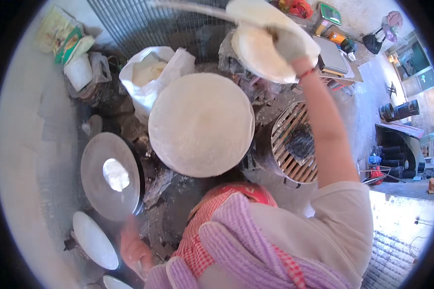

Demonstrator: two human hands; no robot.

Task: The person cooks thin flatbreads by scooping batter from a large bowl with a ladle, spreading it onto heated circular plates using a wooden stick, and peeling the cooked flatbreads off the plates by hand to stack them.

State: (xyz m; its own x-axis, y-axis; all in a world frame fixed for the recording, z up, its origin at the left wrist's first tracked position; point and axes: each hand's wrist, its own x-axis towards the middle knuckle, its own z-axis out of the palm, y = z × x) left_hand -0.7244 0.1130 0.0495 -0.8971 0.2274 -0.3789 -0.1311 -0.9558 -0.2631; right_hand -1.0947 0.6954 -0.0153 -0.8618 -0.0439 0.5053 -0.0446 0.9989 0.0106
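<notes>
My right hand (291, 45), blurred and seemingly in a pale glove, grips the end of a long pale stick (206, 11) over a stack of thin round flatbreads (256, 52). My left hand (133, 245) is low at the left, beside the near rim of a round griddle (94, 177); its fingers are blurred, and I cannot tell whether they hold anything. A bright white patch (115, 175) lies in that griddle's middle. Straight before me, a thin pale sheet (202, 124) covers a larger round surface, with neither hand touching it.
Behind the covered surface stands an open white bag (132, 74) of pale stuff. A drum with a slatted top (280, 159) bears a black plastic bundle (300, 144). At the right back is a flat scale (331, 56). A white round plate-like thing (96, 240) is at the lower left.
</notes>
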